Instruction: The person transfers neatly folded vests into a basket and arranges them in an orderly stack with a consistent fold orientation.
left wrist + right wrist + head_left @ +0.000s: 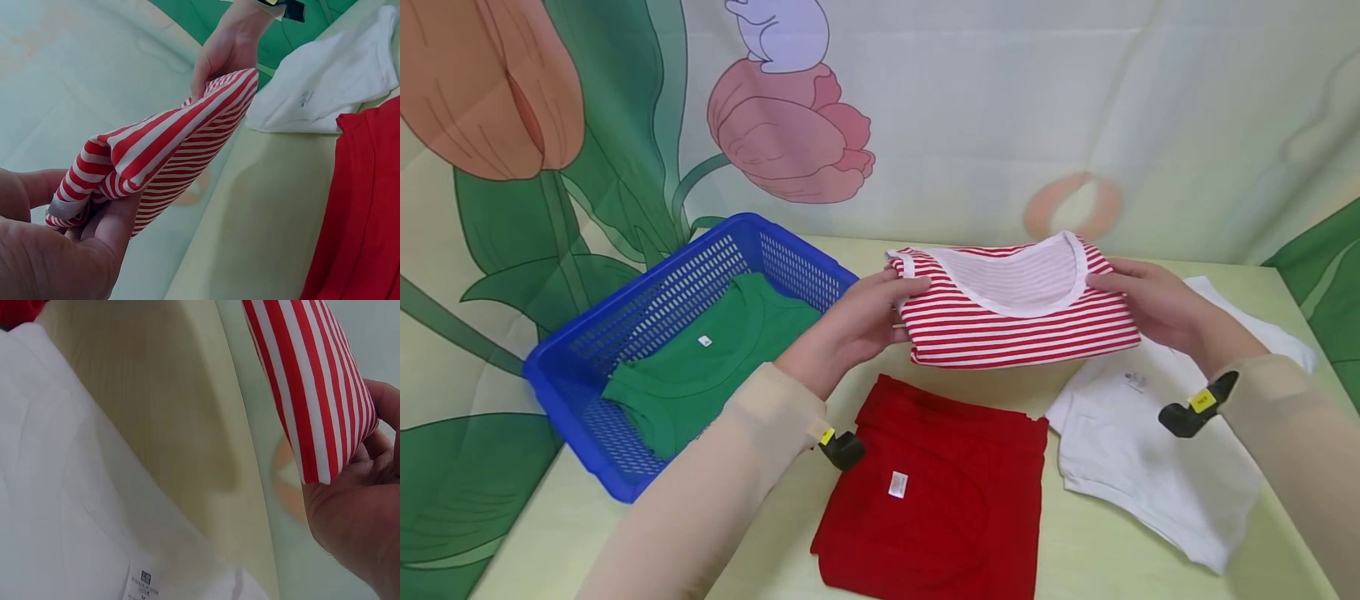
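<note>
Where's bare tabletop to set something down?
Near the front, bare table lies between the red garment and white garment, and between the left sleeve and red garment. The left is crowded: the blue basket holds a green garment. The striped garment is held above the far middle.

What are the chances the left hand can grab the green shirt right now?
Probably not yet: the left hand holds the red-striped shirt, though the green shirt lies close by in the open blue basket.
</note>
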A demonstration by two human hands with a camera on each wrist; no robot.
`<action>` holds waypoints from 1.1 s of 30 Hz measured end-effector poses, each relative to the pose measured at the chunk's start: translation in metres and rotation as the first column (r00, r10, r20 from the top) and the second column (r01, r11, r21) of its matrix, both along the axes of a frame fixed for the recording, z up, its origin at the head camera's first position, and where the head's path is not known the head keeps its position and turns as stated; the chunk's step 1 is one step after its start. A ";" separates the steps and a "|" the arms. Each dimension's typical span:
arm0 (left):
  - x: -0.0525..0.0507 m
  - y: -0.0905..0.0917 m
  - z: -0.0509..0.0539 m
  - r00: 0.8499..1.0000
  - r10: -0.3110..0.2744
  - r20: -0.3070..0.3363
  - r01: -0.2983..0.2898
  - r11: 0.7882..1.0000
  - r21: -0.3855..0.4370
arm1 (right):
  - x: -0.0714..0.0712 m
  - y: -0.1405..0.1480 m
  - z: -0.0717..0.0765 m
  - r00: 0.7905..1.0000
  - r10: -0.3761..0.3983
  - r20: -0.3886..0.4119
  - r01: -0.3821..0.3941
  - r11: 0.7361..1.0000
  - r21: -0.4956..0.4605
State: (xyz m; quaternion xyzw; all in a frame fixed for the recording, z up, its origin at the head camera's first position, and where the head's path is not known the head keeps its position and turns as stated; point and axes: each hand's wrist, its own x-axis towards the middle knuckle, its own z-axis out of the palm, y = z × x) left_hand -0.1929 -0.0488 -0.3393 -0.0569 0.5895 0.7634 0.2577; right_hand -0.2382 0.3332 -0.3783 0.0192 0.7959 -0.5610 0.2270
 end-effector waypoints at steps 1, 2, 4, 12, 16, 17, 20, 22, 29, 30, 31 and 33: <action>0.001 -0.003 0.002 1.000 -0.002 -0.008 0.002 1.000 -0.008 | 0.001 -0.002 0.001 1.000 0.005 0.000 -0.005 1.000 -0.010; 0.001 -0.005 0.004 1.000 -0.004 -0.014 0.004 1.000 -0.012 | 0.001 -0.004 0.003 1.000 0.008 -0.002 -0.008 1.000 -0.019; 0.002 -0.011 0.008 1.000 -0.008 -0.027 0.007 1.000 -0.022 | 0.002 -0.008 0.006 1.000 0.012 -0.002 -0.012 0.999 -0.037; 0.005 -0.037 0.021 0.998 -0.030 -0.046 0.027 0.997 -0.068 | 0.009 -0.026 0.023 1.000 0.006 0.026 -0.003 0.992 -0.124; 0.006 -0.051 0.027 0.997 -0.056 -0.052 0.052 0.995 -0.080 | 0.014 -0.036 0.030 0.999 0.015 0.033 -0.009 0.984 -0.177; 0.006 -0.055 0.028 0.997 -0.061 -0.056 0.056 0.995 -0.087 | 0.015 -0.038 0.032 0.999 0.020 0.032 -0.014 0.982 -0.190; 0.006 -0.068 0.031 0.995 -0.075 -0.070 0.067 0.992 -0.110 | 0.017 -0.046 0.036 0.999 0.037 0.030 -0.030 0.975 -0.219; 0.006 -0.076 0.033 0.994 -0.080 -0.073 0.069 0.989 -0.132 | 0.019 -0.052 0.038 0.998 0.048 0.028 -0.040 0.972 -0.232; 0.004 -0.100 0.039 0.993 -0.088 -0.083 0.071 0.981 -0.182 | 0.023 -0.071 0.044 0.997 0.071 0.014 -0.065 0.963 -0.261; 0.004 -0.102 0.040 0.992 -0.090 -0.085 0.073 0.980 -0.185 | 0.023 -0.073 0.045 0.997 0.076 0.012 -0.070 0.962 -0.264; 0.004 -0.105 0.042 0.991 -0.098 -0.092 0.079 0.979 -0.185 | 0.023 -0.075 0.046 0.996 0.084 0.010 -0.078 0.959 -0.272; 0.004 -0.109 0.045 0.990 -0.104 -0.100 0.083 0.977 -0.194 | 0.022 -0.079 0.048 0.995 0.099 0.010 -0.091 0.950 -0.300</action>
